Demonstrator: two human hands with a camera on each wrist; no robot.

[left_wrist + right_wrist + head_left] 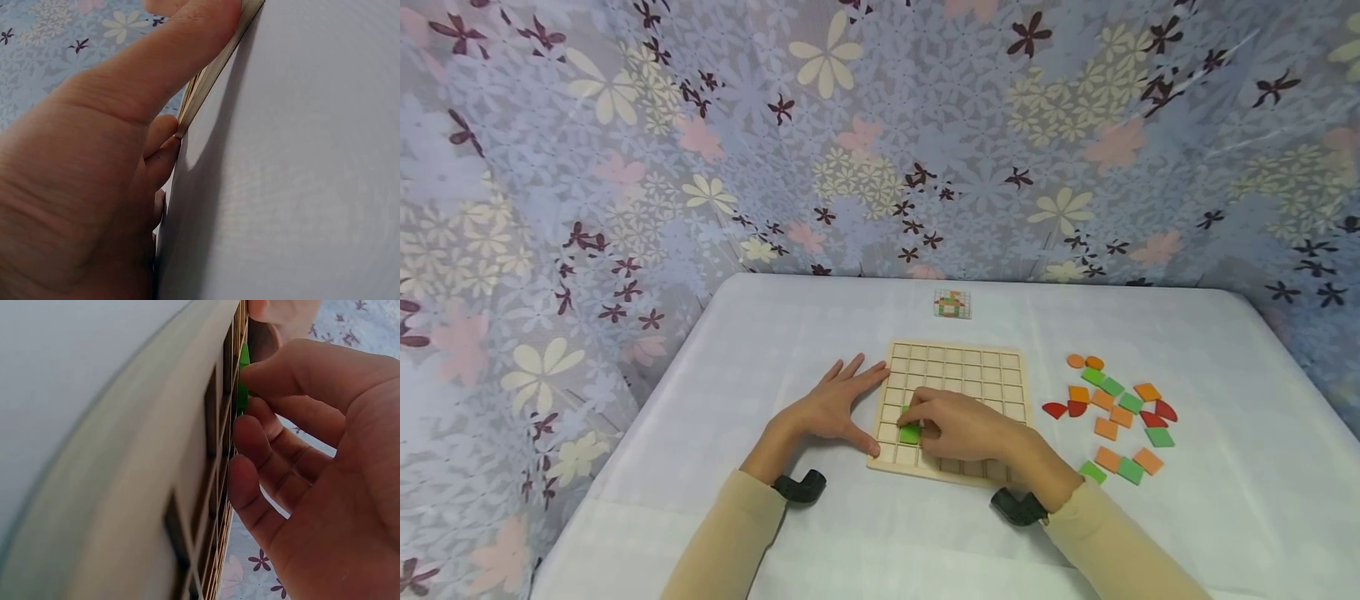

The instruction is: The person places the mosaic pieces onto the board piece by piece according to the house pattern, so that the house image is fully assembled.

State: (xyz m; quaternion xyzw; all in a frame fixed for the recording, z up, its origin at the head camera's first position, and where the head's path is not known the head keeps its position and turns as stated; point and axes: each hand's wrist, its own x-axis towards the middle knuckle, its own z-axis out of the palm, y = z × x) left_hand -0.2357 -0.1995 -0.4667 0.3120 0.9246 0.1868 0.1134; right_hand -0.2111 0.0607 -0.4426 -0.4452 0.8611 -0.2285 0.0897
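A wooden grid board (951, 357) lies on the white table. My left hand (835, 406) rests at its left side with fingers spread; its thumb touches the lower left edge and a fingertip touches farther up. My right hand (966, 427) reaches over the board, thumb and fingertips pinching a green tile (909, 435) at the lower left cells. More green shows just above it, partly hidden by the fingers. From the right wrist view, the thumb lies against the green tile (244, 378) at the grid, with the other fingers bent.
Right of the board lie several loose pieces: orange squares (1106, 428), green tiles (1159, 437), red quarter-rounds (1166, 409) and orange rounds (1076, 361). A small pattern card (952, 305) lies behind the board. Flowered cloth (880, 167) hangs beyond the table (805, 317).
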